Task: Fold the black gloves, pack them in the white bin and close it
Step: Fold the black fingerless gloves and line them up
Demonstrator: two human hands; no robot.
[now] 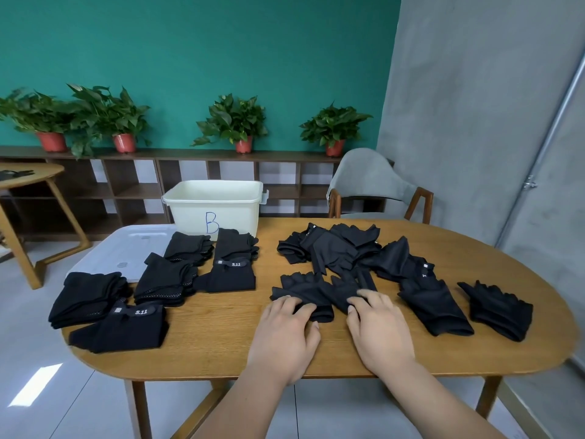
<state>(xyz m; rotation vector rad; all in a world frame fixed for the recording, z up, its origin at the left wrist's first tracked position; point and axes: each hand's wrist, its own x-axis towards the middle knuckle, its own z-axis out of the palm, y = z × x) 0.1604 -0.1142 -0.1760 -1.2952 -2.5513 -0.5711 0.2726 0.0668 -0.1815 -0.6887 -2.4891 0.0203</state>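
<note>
Glove pair [316,293] lies flat on the desk [221,350], near the front edge and right in front of me, finger ends pointing away. My left hand [285,331] is palm-down on its left cuff end, fingers fairly straight, pressing the cloth down. My right hand [376,327] sits on the right part with fingertips bent onto the fabric and thumb at the near edge. Can't tell if it pinches or just presses.

Handling, my guess: thin knit, v. light, floppy, no stiffness, so it won't hold a fold unless pressed. Grip dots on some gloves prob. make the layers cling rather than slide. Best hold is the cuff edge or the finger ends, both layers together, then fold over and flatten w/ the palm. Nothing fragile.

Just behind the pair is the unfolded pile [342,248], a loose heap touching it. Two more loose gloves [433,305] lie to the right, apart from my hands. Folded stacks [164,280] sit on the left half of the desk, several of them, some w/ a 5.11 tag showing. Lid [126,248] lies flat under and behind those stacks at the far left. White bin [215,204] stands at the far edge, open, marked B. I can't see what's inside it.

Judgement: folding abt half done, packing not yet begun, bin not closed.
</note>
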